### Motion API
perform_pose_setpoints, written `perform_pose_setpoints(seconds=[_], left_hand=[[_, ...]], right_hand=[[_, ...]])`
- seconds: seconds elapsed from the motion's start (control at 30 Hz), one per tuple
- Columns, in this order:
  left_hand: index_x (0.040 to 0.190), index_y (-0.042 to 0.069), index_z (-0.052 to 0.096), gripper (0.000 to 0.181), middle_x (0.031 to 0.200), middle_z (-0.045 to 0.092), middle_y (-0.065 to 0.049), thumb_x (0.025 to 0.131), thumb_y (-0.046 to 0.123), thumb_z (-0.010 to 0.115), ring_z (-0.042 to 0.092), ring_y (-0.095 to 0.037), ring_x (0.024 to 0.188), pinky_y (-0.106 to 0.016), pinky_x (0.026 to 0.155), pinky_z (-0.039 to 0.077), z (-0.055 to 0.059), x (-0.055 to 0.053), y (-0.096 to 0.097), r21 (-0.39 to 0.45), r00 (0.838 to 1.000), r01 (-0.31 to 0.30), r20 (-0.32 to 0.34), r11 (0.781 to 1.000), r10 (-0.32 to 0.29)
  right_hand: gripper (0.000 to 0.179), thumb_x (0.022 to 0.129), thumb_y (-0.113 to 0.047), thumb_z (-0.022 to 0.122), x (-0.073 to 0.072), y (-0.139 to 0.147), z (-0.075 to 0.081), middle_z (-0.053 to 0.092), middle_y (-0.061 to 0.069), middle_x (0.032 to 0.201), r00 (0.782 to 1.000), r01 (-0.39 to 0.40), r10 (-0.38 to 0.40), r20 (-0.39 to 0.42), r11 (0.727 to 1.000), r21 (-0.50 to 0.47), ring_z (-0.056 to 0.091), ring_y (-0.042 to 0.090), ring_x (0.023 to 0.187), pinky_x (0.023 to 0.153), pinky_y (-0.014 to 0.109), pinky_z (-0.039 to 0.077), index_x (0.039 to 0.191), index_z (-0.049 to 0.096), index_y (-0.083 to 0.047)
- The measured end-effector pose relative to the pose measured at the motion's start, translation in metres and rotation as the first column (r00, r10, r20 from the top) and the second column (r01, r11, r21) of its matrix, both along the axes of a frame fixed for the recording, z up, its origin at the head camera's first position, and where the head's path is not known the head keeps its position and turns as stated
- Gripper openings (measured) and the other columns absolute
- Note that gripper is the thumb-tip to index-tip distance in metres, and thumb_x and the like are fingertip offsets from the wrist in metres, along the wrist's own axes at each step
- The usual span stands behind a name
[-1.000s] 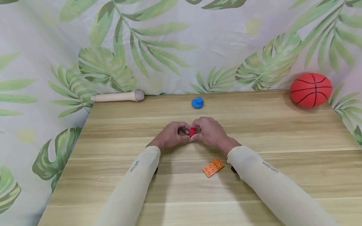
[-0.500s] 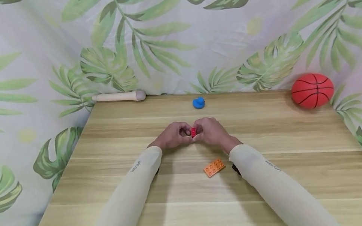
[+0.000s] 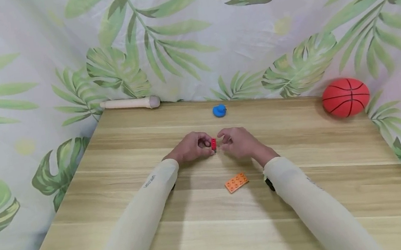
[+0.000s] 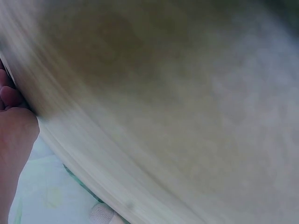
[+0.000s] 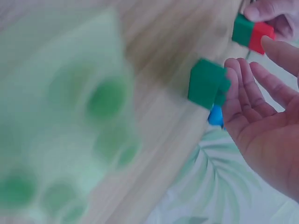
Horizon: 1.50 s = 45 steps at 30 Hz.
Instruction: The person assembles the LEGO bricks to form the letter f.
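My left hand [image 3: 192, 146] pinches a small red toy brick [image 3: 213, 143] between thumb and fingers over the middle of the table. In the right wrist view, a green brick [image 5: 242, 30] is joined to the red one. My right hand [image 3: 239, 142] is just right of it, fingers spread and apart from the brick. Another green brick [image 5: 205, 84] shows beside the right fingertips in the right wrist view; in the head view it is hidden. An orange studded brick [image 3: 236, 183] lies nearer the body. Only part of the left hand [image 4: 16, 140] enters the left wrist view.
A blue toy duck [image 3: 219, 111] sits behind the hands. At the back edge lie a pale microphone [image 3: 130, 104] on the left and a red ball [image 3: 345, 97] on the right. A leaf-print cloth hangs behind the wooden table [image 3: 298, 129].
My right hand has let go of the red brick and moved slightly right, its fingers opening. The left hand keeps its pinch on the brick. The orange brick stays in place.
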State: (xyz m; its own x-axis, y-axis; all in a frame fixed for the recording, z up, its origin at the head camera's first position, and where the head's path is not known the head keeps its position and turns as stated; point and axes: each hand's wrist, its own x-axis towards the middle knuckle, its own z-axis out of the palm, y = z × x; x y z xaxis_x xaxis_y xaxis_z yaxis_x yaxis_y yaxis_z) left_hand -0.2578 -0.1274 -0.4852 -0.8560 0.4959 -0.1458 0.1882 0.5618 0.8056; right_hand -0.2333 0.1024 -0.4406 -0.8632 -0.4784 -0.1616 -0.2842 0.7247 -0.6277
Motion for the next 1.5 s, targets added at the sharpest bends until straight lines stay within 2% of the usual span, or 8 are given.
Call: perform_pose_setpoints(seconds=[0.27, 0.63, 0.8, 0.97, 1.07, 1.17, 1.3, 1.5], left_hand=[[0.113, 0.009, 0.073, 0.025, 0.103, 0.066, -0.002, 0.092, 0.014, 0.085, 0.057, -0.016, 0.093, -0.026, 0.085, 0.049, 0.004, -0.001, 0.000, -0.013, 1.000, -0.012, 0.010, 1.000, 0.012], [0.112, 0.010, 0.073, 0.024, 0.102, 0.066, -0.001, 0.092, 0.015, 0.085, 0.058, -0.016, 0.095, -0.026, 0.086, 0.049, 0.008, -0.004, -0.002, -0.004, 1.000, -0.006, 0.013, 1.000, 0.006], [0.110, 0.009, 0.072, 0.023, 0.100, 0.065, -0.001, 0.092, 0.014, 0.085, 0.058, -0.016, 0.094, -0.026, 0.085, 0.049, 0.006, -0.005, -0.004, 0.002, 1.000, -0.010, 0.007, 1.000, 0.010], [0.112, 0.009, 0.072, 0.025, 0.101, 0.066, -0.001, 0.091, 0.014, 0.086, 0.058, -0.016, 0.095, -0.025, 0.085, 0.049, 0.005, -0.003, -0.001, 0.003, 1.000, -0.014, 0.008, 1.000, 0.014], [0.112, 0.009, 0.072, 0.026, 0.102, 0.066, -0.002, 0.091, 0.014, 0.086, 0.058, -0.016, 0.094, -0.024, 0.084, 0.048, 0.004, -0.002, 0.000, 0.004, 1.000, -0.016, 0.009, 1.000, 0.016], [0.112, 0.009, 0.072, 0.026, 0.103, 0.065, -0.002, 0.091, 0.014, 0.086, 0.057, -0.016, 0.093, -0.025, 0.083, 0.048, 0.004, 0.000, 0.001, 0.000, 1.000, -0.022, 0.005, 1.000, 0.022], [0.113, 0.009, 0.072, 0.026, 0.103, 0.066, -0.002, 0.091, 0.014, 0.086, 0.057, -0.016, 0.094, -0.025, 0.084, 0.048, 0.003, 0.001, 0.001, -0.004, 1.000, -0.021, 0.006, 1.000, 0.021], [0.113, 0.009, 0.072, 0.026, 0.103, 0.066, -0.002, 0.092, 0.014, 0.085, 0.057, -0.016, 0.094, -0.025, 0.085, 0.048, 0.002, 0.002, 0.002, -0.001, 1.000, -0.018, 0.022, 1.000, 0.018]], right_hand=[[0.032, 0.106, -0.012, 0.067, 0.009, 0.040, 0.015, 0.074, 0.020, 0.125, 0.998, 0.013, -0.015, -0.062, 0.999, -0.045, 0.071, 0.035, 0.116, 0.104, 0.051, 0.057, 0.133, 0.068, 0.003], [0.028, 0.100, -0.007, 0.074, 0.037, 0.097, 0.007, 0.075, 0.023, 0.124, 0.990, -0.102, 0.096, -0.100, 0.993, -0.066, 0.074, 0.034, 0.108, 0.095, 0.053, 0.061, 0.126, 0.072, 0.005], [0.036, 0.098, -0.011, 0.078, 0.050, 0.090, -0.001, 0.074, 0.019, 0.128, 0.989, -0.142, 0.138, -0.047, 0.983, -0.112, 0.071, 0.034, 0.116, 0.100, 0.052, 0.060, 0.130, 0.071, 0.002], [0.051, 0.092, -0.022, 0.087, 0.064, 0.071, -0.008, 0.070, 0.010, 0.133, 0.973, -0.229, 0.230, 0.000, 0.969, -0.092, 0.067, 0.028, 0.124, 0.108, 0.050, 0.055, 0.136, 0.067, -0.006], [0.049, 0.090, -0.024, 0.089, 0.071, 0.063, -0.011, 0.068, 0.005, 0.131, 0.959, -0.283, 0.283, -0.004, 0.958, -0.053, 0.064, 0.022, 0.121, 0.108, 0.046, 0.054, 0.133, 0.069, -0.011], [0.039, 0.091, -0.021, 0.088, 0.076, 0.058, -0.013, 0.068, 0.001, 0.128, 0.947, -0.321, 0.321, -0.029, 0.947, -0.013, 0.063, 0.018, 0.118, 0.107, 0.045, 0.053, 0.126, 0.072, -0.015], [0.029, 0.092, -0.015, 0.086, 0.079, 0.055, -0.016, 0.070, -0.002, 0.121, 0.948, -0.312, 0.312, -0.062, 0.950, 0.019, 0.063, 0.015, 0.113, 0.105, 0.043, 0.054, 0.118, 0.074, -0.018], [0.027, 0.093, -0.015, 0.085, 0.081, 0.055, -0.022, 0.069, -0.003, 0.116, 0.961, -0.270, 0.270, -0.061, 0.963, 0.001, 0.062, 0.013, 0.106, 0.101, 0.040, 0.054, 0.117, 0.074, -0.018]])
